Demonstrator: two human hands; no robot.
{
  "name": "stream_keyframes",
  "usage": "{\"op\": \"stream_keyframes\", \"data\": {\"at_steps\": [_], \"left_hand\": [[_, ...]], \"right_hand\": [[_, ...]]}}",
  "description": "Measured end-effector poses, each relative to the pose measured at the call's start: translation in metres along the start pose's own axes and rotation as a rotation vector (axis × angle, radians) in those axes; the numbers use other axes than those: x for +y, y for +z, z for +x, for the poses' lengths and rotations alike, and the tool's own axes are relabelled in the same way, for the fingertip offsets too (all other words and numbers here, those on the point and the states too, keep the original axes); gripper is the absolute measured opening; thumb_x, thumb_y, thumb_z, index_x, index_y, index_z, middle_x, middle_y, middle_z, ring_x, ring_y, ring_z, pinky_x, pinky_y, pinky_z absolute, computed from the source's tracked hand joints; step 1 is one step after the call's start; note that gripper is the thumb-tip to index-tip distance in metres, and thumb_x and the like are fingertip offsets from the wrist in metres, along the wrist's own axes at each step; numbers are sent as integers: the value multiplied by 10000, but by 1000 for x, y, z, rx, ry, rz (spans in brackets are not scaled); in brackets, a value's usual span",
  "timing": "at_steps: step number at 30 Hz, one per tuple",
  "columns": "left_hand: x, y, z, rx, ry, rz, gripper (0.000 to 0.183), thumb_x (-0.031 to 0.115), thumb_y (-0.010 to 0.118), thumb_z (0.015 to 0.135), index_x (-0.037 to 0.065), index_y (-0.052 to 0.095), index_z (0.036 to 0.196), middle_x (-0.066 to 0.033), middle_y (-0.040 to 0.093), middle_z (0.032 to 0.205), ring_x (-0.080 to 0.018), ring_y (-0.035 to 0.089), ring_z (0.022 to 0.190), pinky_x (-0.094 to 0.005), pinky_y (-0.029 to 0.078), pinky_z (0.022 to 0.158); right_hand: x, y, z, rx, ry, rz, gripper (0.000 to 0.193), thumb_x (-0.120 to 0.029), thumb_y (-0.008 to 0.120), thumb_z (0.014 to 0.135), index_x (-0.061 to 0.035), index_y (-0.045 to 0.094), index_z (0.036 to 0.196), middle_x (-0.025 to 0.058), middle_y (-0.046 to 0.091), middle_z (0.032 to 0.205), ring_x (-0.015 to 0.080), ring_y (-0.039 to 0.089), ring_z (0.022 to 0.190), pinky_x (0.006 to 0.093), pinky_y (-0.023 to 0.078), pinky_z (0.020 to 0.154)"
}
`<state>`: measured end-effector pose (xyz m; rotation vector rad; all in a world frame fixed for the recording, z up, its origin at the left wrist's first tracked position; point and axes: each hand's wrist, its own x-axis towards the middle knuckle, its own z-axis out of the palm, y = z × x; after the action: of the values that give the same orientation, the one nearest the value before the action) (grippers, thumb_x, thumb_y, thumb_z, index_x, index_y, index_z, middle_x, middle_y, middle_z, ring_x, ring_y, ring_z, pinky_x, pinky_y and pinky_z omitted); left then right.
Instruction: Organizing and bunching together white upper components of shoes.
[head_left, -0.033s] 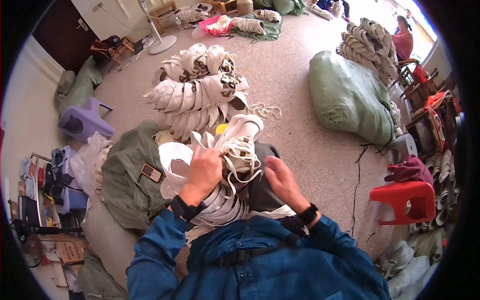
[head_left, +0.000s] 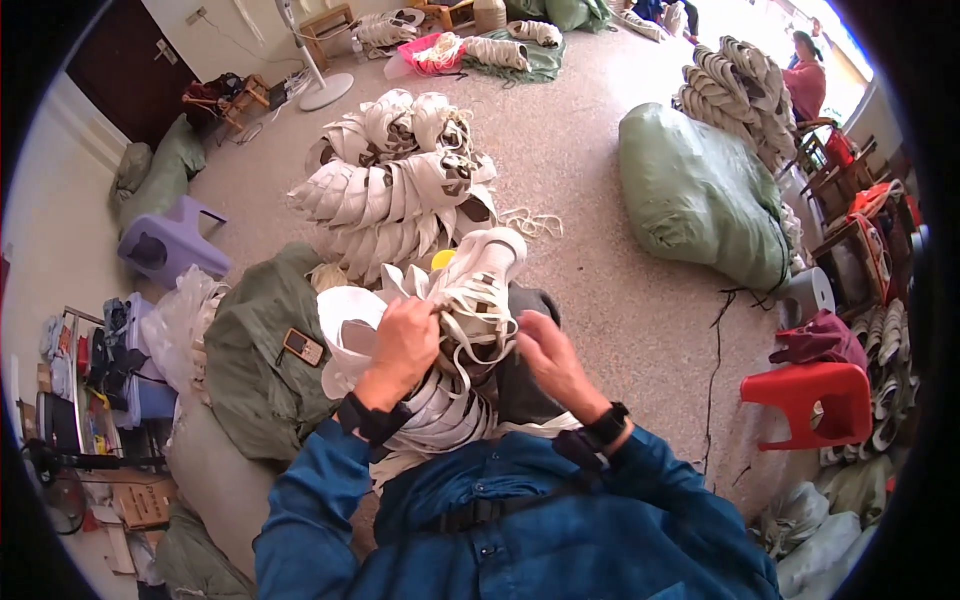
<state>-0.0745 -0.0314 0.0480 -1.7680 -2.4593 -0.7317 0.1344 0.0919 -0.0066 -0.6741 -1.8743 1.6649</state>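
A white shoe upper (head_left: 488, 262) lies over my lap with its toe pointing away, and a pale shoelace (head_left: 463, 345) runs loosely in loops across its opening. My left hand (head_left: 405, 345) is closed on the upper's left edge, fingers pinched near the eyelets. At the right edge, my right hand (head_left: 556, 362) has its fingers drawn together on a loop of the lace; the fingertips are partly hidden. More nested uppers (head_left: 445, 415) lie beneath, against my body. Beside my left hand are curved white pieces (head_left: 345, 315).
A heap of nested uppers (head_left: 385, 190) lies on the floor ahead, with a loose cord (head_left: 535, 222) beside it. At left are a green cloth (head_left: 255, 370) bearing a phone (head_left: 303, 346) and a purple stool (head_left: 165, 240). A green sack (head_left: 690, 200) and red stool (head_left: 810, 400) stand right.
My right hand has moved left to the lace at the upper's right edge, its fingers closing. My left hand has shifted slightly left.
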Motion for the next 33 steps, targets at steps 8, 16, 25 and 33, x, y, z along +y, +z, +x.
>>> {"op": "stream_keyframes", "data": {"at_steps": [8,16,25,33], "left_hand": [[-6,-43,-27,-232,-154,-24,194,195,591,915,5,629,910,-221,644,767,-432,637,742,-492,511,664],[11,-49,-79,-478,107,245,109,119,564,856,36,548,787,-151,601,631,-353,665,633,-433,509,508],[58,22,-90,-473,217,82,245,105,602,788,44,633,1024,-188,620,1037,-342,599,1060,-430,506,845],[22,-36,1,-210,120,16,282,140,633,823,-22,616,1053,-207,584,1127,-379,577,1072,-492,449,949]], "right_hand": [[-11,24,5,133,465,638,451,-260,643,967,-11,494,1313,26,614,1084,89,580,923,266,499,786],[-31,6,32,-279,16,-1,338,-269,712,900,27,672,1060,7,627,884,82,575,760,249,482,672],[-89,111,83,-549,-234,-71,290,-278,635,919,0,664,995,149,683,859,245,673,846,375,523,765],[7,31,102,280,-245,-552,480,-312,688,847,22,560,1167,213,590,1178,408,520,1147,510,370,1003]]}}
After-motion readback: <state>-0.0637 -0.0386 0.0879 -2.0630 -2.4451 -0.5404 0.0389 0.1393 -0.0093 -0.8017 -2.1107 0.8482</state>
